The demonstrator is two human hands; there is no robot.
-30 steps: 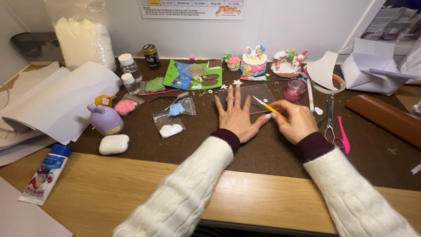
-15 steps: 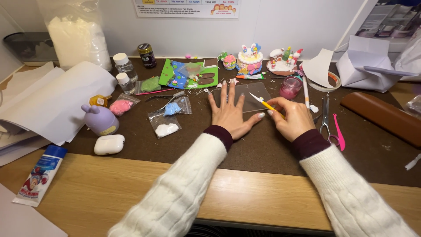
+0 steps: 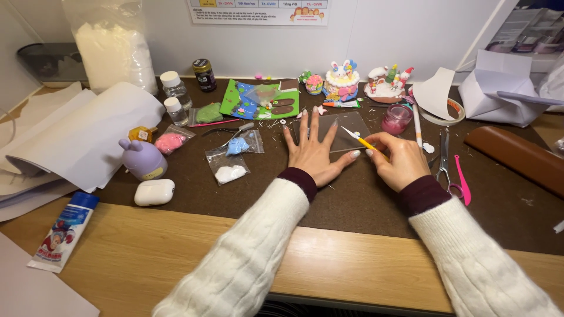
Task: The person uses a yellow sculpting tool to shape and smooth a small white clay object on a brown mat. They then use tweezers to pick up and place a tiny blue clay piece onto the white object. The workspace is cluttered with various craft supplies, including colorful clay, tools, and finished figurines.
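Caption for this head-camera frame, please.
Left hand pressed flat on a clear plastic sheet while the right hand holds a yellow-handled tool against it.

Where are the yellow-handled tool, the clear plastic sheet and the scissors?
yellow-handled tool (image 3: 365,142), head view, on its yellow handle beside the right hand's fingertips.
clear plastic sheet (image 3: 352,124), head view, on its bare upper right part.
scissors (image 3: 443,154), head view, on the metal blades.

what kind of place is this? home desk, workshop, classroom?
Likely a clay-craft hobby desk against a wall: small bags of coloured clay, finished clay figurines, and scissors on a dark work mat. Whether home or classroom cannot be told.
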